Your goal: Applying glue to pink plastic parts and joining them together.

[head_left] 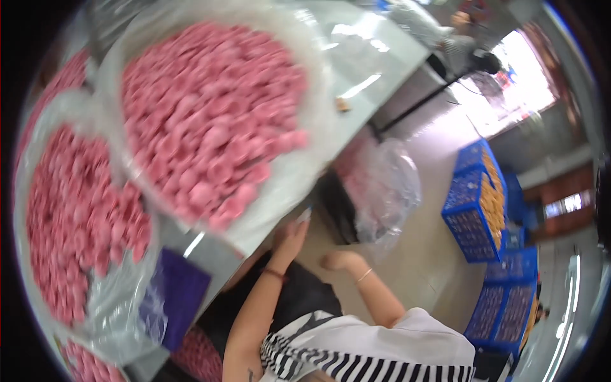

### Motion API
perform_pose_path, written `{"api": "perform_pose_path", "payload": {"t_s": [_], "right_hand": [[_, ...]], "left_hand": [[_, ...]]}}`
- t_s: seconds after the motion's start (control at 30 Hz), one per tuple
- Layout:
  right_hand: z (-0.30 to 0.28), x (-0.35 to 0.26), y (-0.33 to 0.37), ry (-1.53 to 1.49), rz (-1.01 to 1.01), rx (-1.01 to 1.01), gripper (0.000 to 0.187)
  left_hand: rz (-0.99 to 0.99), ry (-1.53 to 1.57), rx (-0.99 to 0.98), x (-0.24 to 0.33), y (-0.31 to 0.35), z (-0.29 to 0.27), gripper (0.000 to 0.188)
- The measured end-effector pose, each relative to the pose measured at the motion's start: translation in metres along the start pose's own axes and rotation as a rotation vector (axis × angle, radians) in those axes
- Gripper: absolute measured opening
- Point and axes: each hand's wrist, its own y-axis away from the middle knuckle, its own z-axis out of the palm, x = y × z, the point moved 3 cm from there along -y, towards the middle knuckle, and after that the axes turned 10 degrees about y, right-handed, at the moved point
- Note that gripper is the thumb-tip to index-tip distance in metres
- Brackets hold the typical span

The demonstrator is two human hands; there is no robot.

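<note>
My left hand (291,237), with a dark band on its wrist, is low beside the table's edge. Its fingers are closed, and a small whitish thing (304,216) shows at the fingertips, too blurred to name. To its right, over the floor, my right hand (340,260) has its fingers curled inward; blur hides whether anything is in them. Past the left hand, a large clear plastic bag (321,76) on the table lies open around a heap of small pink cup-shaped pieces (210,121). Another open bag at left holds more pink pieces (83,216).
A purple flat packet (175,296) lies near the table's front edge. Beside the table, a clear bag with pinkish contents (382,184) stands by a dark box (336,207). Blue crates (463,213) of tan pieces stand on the floor at right. A black pole (417,102) slants behind.
</note>
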Motion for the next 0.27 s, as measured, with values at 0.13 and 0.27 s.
{"api": "perform_pose_path", "payload": {"t_s": [0.13, 0.27], "right_hand": [[-0.086, -0.110, 0.023, -0.148, 0.131, 0.449, 0.034], [-0.091, -0.104, 0.013, -1.075, 0.049, 0.360, 0.033]], "left_hand": [[-0.142, 0.076, -0.003, -0.034, 0.004, -0.020, 0.046], [-0.076, -0.027, 0.054, -0.023, -0.003, -0.014, 0.051]]}}
